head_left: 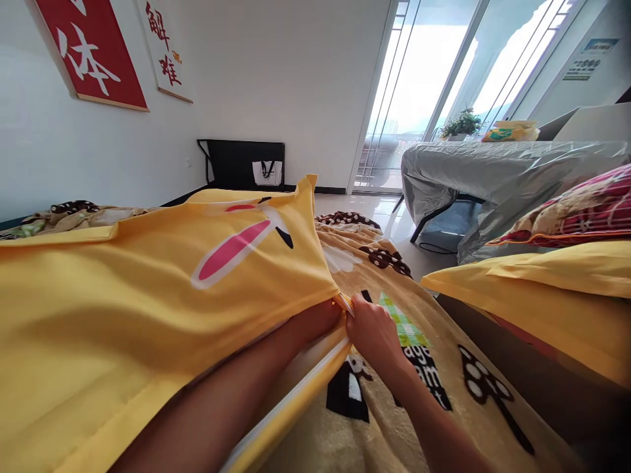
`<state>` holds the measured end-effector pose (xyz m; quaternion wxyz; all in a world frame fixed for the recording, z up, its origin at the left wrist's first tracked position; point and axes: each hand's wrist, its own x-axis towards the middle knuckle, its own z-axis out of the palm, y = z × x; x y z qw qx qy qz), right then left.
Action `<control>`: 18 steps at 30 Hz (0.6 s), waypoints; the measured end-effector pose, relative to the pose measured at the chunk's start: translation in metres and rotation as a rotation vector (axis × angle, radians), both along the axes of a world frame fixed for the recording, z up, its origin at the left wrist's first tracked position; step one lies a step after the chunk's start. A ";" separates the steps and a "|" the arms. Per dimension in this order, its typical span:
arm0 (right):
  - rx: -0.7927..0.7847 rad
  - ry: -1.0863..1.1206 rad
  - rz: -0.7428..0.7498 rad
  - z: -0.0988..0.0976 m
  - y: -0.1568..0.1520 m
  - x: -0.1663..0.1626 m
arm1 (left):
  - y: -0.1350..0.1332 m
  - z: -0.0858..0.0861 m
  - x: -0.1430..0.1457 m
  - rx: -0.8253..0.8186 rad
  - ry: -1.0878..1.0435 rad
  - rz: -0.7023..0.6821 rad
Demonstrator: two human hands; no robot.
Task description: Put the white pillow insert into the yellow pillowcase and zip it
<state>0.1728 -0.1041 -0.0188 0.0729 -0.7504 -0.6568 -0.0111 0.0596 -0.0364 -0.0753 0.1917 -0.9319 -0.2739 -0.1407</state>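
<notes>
The right hand [372, 328] pinches the yellow cover's [148, 289] edge — the left hand [323, 314] is tucked under it, its grip unseen — above a blanket [444, 394].

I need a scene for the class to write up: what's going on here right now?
A person is working a yellow cover over a patterned blanket on a bed. The left hand is tucked under the cover's edge, mostly hidden. The right hand pinches that edge, fingers closed on the fabric. Yellow pillows lie to the right.
</notes>
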 end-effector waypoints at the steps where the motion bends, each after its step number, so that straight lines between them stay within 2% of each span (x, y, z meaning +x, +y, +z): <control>1: 0.003 0.004 0.002 0.001 -0.001 0.000 | -0.001 0.000 -0.002 0.037 0.029 -0.028; 6: 0.012 0.014 0.017 0.006 -0.006 -0.001 | -0.007 0.007 -0.013 0.285 0.053 -0.310; 8: -0.001 0.014 0.009 0.008 -0.008 0.000 | -0.010 0.009 -0.014 0.244 0.070 -0.368; 10: -0.012 0.008 0.006 0.008 -0.008 0.000 | -0.011 0.008 -0.013 0.095 0.135 -0.387; 13: -0.009 -0.007 0.028 0.005 -0.008 -0.001 | -0.013 0.002 -0.010 -0.068 0.198 -0.355; 18: -0.004 0.007 0.057 0.000 -0.008 -0.003 | -0.017 -0.006 -0.006 -0.250 0.134 -0.131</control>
